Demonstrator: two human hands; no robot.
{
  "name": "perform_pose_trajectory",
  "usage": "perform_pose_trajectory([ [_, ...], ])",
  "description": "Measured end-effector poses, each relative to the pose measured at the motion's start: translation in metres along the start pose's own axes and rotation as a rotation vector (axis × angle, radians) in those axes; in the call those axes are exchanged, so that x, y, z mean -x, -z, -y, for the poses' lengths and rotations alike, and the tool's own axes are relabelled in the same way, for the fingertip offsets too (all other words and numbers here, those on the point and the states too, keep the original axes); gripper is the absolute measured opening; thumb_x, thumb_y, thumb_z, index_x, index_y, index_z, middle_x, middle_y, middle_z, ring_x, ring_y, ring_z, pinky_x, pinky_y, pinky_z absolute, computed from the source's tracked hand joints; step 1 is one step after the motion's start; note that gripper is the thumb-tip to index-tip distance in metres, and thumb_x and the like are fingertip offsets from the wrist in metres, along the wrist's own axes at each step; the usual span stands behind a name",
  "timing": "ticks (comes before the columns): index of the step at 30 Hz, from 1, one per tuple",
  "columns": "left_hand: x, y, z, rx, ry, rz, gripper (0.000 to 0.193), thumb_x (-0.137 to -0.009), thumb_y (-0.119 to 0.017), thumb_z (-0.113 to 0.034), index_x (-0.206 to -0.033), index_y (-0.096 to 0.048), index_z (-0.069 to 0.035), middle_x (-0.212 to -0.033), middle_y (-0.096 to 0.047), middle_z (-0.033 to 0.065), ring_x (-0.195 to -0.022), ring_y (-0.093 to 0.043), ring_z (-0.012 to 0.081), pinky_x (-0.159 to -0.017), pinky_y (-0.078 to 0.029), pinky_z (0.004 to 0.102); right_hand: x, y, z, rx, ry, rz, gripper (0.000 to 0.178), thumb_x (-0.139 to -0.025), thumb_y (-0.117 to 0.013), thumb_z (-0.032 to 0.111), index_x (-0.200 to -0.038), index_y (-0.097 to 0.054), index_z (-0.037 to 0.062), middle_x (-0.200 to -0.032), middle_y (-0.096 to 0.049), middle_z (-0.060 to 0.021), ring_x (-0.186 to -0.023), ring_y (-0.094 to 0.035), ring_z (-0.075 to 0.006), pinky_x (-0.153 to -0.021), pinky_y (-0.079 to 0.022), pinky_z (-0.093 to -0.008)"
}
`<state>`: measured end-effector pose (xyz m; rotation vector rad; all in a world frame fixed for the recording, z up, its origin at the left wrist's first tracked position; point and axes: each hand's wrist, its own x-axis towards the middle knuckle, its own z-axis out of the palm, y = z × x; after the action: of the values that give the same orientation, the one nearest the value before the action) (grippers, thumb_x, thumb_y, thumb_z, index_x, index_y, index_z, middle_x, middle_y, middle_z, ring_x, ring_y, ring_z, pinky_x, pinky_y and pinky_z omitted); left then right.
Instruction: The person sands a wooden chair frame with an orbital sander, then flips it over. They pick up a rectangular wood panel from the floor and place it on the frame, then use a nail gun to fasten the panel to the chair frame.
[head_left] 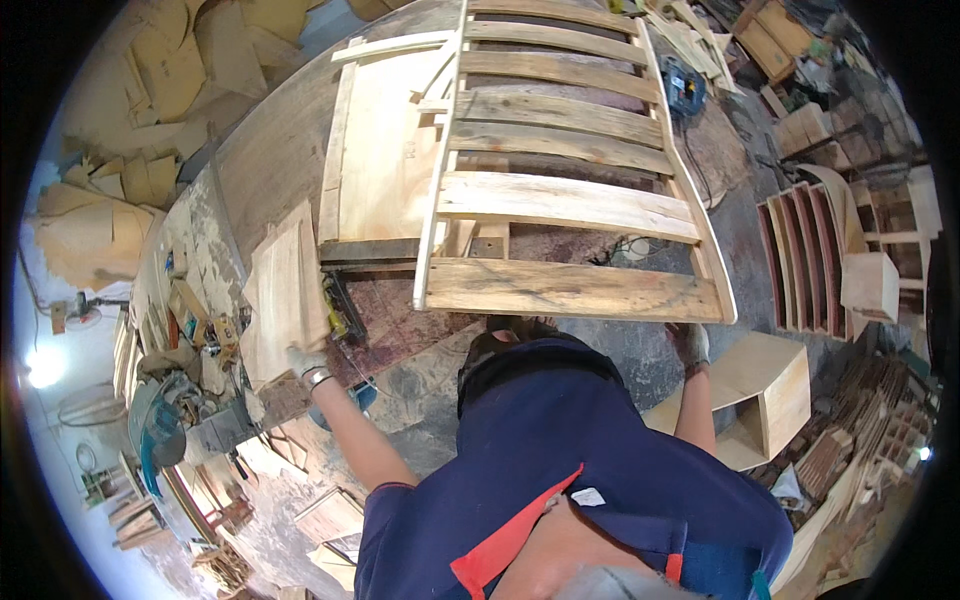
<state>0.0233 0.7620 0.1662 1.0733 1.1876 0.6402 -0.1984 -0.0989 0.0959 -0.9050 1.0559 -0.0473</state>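
Note:
My left hand [306, 364], in a pale glove with a watch at the wrist, is closed on the near edge of a thin plywood panel [283, 290]. The panel is slightly blurred and tilted. My right hand [688, 346], also gloved, is beside the near right corner of a slatted wooden frame [575, 290]; its fingers are partly hidden, and I cannot tell whether it touches the frame. Several curved slats run across the frame between two long side rails. Beneath and left of it lies a pale wooden panel piece [385, 160] with edge strips.
A blue power tool [683, 88] sits right of the frame. A yellow-and-black tool [345, 312] lies by the plywood panel. An open wooden box [785, 400] stands at my right, near a rack of curved boards [805, 260]. A teal-guarded saw [160, 440] is at left.

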Motion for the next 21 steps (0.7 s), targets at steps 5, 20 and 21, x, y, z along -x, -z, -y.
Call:
perform_pose_trajectory([
  [5, 0.041, 0.009, 0.039, -0.301, 0.035, 0.014, 0.049, -0.096, -0.059, -0.034, -0.133, -0.060, -0.001, -0.125, -0.067, 0.0142, -0.120, -0.059, 0.0238, -0.100, -0.046, 0.0408, 0.038, 0.025, 0.028, -0.079, 0.184, -0.243, 0.052, -0.104, -0.053, 0.046, -0.141, -0.051, 0.0092, -0.122, -0.067, -0.0143, -0.098, -0.068, -0.0342, -0.078, -0.054, -0.0419],
  [20, 0.318, -0.042, -0.001, -0.030, -0.203, 0.499, 0.067, -0.106, -0.043, -0.052, -0.157, -0.031, -0.011, -0.155, -0.039, 0.0207, -0.138, -0.043, 0.0324, -0.113, -0.033, 0.0450, 0.030, -0.297, 0.282, 1.220, 0.985, 0.120, 0.040, -0.100, -0.064, 0.036, -0.124, -0.067, 0.0040, -0.123, -0.071, -0.0168, -0.116, -0.067, -0.0247, -0.099, -0.050, -0.0361],
  [21, 0.345, -0.047, 0.001, 0.005, -0.124, 0.484, 0.068, -0.106, -0.043, -0.054, -0.158, -0.030, -0.012, -0.154, -0.040, 0.0200, -0.138, -0.044, 0.0318, -0.112, -0.035, 0.0454, 0.013, -0.322, 0.283, 1.284, 0.919, 0.183, 0.045, -0.099, -0.064, 0.040, -0.126, -0.066, 0.0038, -0.124, -0.070, -0.0185, -0.117, -0.067, -0.0278, -0.100, -0.051, -0.0382],
])
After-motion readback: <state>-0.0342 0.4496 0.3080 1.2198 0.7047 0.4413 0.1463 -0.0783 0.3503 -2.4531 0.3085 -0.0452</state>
